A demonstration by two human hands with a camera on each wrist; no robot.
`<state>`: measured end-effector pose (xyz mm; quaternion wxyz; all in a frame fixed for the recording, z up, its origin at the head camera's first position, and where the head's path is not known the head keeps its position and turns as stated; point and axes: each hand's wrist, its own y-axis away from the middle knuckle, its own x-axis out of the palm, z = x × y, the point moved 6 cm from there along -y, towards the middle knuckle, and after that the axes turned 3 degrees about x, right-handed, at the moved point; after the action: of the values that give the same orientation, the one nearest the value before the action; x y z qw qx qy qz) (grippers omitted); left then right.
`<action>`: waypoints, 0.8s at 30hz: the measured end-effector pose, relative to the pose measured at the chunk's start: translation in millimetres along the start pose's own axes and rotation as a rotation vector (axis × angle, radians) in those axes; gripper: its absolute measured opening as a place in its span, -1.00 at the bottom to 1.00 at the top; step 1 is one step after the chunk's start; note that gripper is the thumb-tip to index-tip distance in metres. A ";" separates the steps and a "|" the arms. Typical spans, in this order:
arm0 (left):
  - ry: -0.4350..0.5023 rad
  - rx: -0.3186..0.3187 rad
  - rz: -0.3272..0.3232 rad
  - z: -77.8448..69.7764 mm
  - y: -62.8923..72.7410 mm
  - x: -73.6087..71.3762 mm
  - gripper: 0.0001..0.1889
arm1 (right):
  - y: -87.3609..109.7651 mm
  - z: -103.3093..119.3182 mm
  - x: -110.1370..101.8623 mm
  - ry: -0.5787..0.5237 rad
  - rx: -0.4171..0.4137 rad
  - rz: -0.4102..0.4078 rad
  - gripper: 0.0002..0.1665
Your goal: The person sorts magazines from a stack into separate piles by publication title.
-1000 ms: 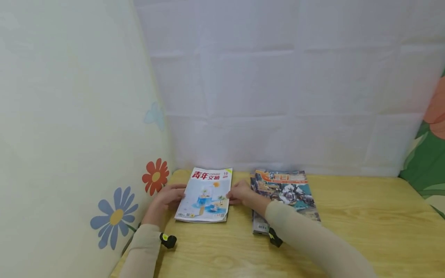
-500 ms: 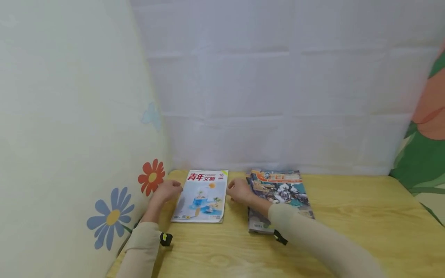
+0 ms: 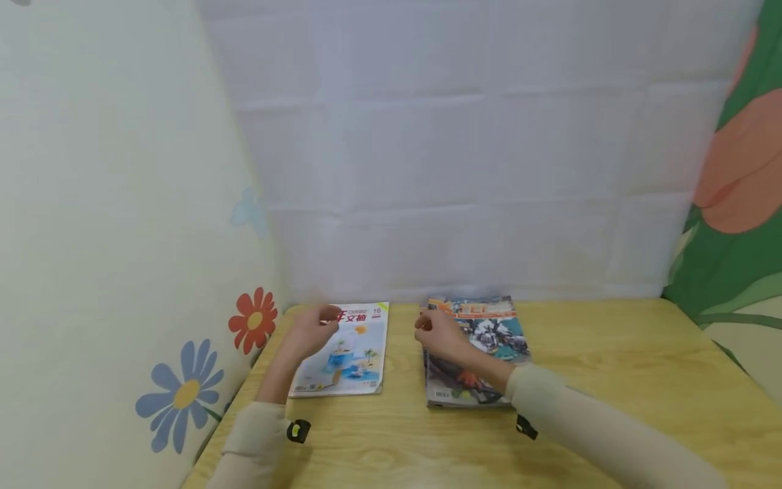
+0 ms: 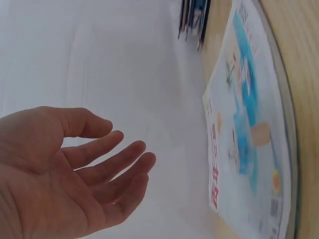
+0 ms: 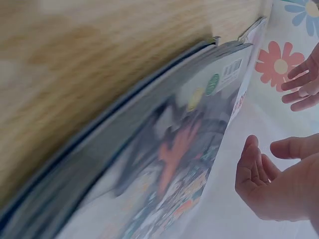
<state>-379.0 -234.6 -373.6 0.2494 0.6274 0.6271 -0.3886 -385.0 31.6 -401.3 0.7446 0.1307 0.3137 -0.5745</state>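
A white magazine point(image 3: 360, 353) with red lettering and a blue beach picture lies flat on the left of the table. My left hand point(image 3: 313, 333) hovers above its left part, hiding some of the title; in the left wrist view the fingers are loosely bent and hold nothing. To the right lies a stack of magazines point(image 3: 497, 339), its top cover dark with orange lettering and a robot-like figure. Over the stack's left side is my right hand point(image 3: 446, 336), raised, with relaxed fingers and nothing in it. The right wrist view shows the stack's several layered edges point(image 5: 99, 134).
The wooden table point(image 3: 391, 441) meets a white cloth backdrop point(image 3: 391, 170) behind. Close on the left stands a pale wall point(image 3: 122, 170) with painted flowers. A green and pink painted panel point(image 3: 745, 204) is at the right.
Both hands have come away from the white magazine's side edges and risen. The left now overlaps its cover, and the right has moved over the stack. The magazine stays on the table.
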 end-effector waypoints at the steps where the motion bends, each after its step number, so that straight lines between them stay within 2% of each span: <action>1: 0.011 0.024 0.006 -4.5 1.1 3.6 -0.60 | 3.4 -2.6 -3.2 0.002 0.003 -0.006 -0.74; 8: 0.025 0.145 0.005 -30.9 8.3 26.6 -0.69 | 25.8 -21.4 -33.6 -0.016 -0.013 -0.089 -0.74; 13: 0.040 0.205 -0.018 -45.8 12.2 39.9 -0.75 | 41.8 -40.0 -56.3 -0.052 0.034 -0.136 -0.75; 18: 0.052 0.208 0.010 -55.2 16.5 54.6 -0.76 | 53.0 -57.7 -76.2 -0.108 0.081 -0.203 -0.74; 24: 0.131 0.196 0.094 -67.7 14.8 81.1 -0.68 | 68.1 -79.4 -103.5 -0.127 0.119 -0.263 -0.72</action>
<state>-359.7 -133.6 -402.3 0.1634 0.7016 0.5710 -0.3938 -361.1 176.5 -409.7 0.6723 0.0960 0.2457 -0.6917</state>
